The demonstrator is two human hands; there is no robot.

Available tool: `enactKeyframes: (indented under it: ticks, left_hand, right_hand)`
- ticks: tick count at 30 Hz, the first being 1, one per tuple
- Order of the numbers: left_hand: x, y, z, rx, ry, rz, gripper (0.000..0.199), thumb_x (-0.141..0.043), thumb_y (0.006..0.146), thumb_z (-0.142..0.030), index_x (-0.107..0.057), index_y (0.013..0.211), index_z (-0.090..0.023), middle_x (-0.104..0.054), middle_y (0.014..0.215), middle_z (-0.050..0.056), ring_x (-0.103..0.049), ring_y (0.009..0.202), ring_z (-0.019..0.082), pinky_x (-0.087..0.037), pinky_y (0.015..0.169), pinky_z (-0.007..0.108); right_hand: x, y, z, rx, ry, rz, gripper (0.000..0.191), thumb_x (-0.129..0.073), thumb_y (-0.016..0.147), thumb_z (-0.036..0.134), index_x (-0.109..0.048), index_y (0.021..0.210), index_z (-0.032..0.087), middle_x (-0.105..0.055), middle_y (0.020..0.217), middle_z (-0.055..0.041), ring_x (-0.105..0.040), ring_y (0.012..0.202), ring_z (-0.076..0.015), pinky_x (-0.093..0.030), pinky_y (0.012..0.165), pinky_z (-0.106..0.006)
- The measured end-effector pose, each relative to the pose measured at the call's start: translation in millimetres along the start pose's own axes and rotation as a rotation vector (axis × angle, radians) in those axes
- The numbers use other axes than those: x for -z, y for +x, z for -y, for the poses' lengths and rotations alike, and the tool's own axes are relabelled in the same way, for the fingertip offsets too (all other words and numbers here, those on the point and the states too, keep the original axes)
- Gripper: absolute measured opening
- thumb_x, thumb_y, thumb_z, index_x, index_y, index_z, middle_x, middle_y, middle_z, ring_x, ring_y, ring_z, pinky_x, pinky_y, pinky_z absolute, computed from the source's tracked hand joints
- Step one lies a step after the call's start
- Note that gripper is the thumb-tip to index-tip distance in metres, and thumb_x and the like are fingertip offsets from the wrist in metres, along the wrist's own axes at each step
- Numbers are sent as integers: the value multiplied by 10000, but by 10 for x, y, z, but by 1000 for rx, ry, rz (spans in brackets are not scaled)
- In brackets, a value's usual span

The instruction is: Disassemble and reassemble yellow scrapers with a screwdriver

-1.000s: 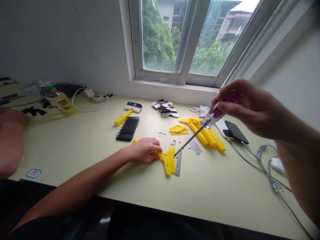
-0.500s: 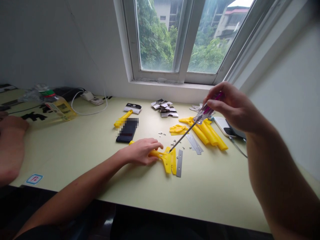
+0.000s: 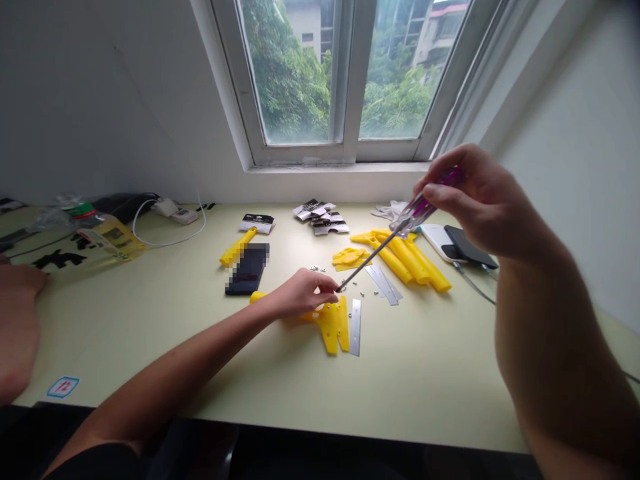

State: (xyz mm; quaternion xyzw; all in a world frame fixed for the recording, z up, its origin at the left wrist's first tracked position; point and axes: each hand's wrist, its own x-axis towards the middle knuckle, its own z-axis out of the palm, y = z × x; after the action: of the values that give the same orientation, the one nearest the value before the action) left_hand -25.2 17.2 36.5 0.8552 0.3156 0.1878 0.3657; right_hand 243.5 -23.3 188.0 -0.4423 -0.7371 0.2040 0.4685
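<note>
My right hand [image 3: 475,193] is closed around the clear and purple handle of a screwdriver [image 3: 374,254], whose shaft slants down to the left. At its tip, the thumb and fingers of my left hand [image 3: 307,293] are pinched together; anything tiny between them is hidden. Beneath my left hand lies a yellow scraper [image 3: 327,331], its handle partly covered by the hand. Against the scraper's head rests a yellow plastic strip [image 3: 343,327], with a grey metal blade [image 3: 355,327] beside it. Several small screws [image 3: 362,293] and nuts [image 3: 315,269] lie scattered just beyond.
Yellow scraper handles [image 3: 405,260], yellow plates [image 3: 350,257] and loose blades [image 3: 384,285] lie to the right. Further around are a phone [image 3: 249,270], a packaged scraper [image 3: 239,245], cards [image 3: 323,217], a power bank [image 3: 440,241] and a bottle [image 3: 113,233]. Another person's arm [image 3: 20,327] rests at left.
My left hand has lifted off the scraper handle and moved to the screwdriver tip, fingers pinched. The tip has moved up from the scraper's head to those fingers. The view has shifted slightly.
</note>
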Motion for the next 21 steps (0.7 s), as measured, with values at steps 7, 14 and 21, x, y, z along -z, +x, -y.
enactKeyframes:
  ticks: [7,14,21]
  left_hand:
    - [-20,466,-72,-105,361,104,144,-676,868,-310,-745,870,-184,-726,818,29,-628,728,134,-415,643,228]
    - [-116,758,-195,-118,611,220,154,-632,894,-323,-743,890,-216,-737,906,26,-640,820,164,-371,605,229]
    - [93,483,-52,-126,497,92,242,-519,947,-288,-730,916,-175,-719,872,50,-608,764,146,-428,704,250]
  right_hand:
    - [269,-51,-67,285,-105,-260,155,-684,807,209,-540,864,194,-606,771,-20,-637,648,-140,-536,587,-324]
    - [446,-124,-89,253,-233,-373,130,-672,823,125,-583,894,187,-631,770,-2,-659,667,-130,-534,595,-310]
    - [517,-98,-146,245,-204,-360,183,-684,809,66,-604,921,187,-620,753,41,-654,667,-97,-528,577,-242]
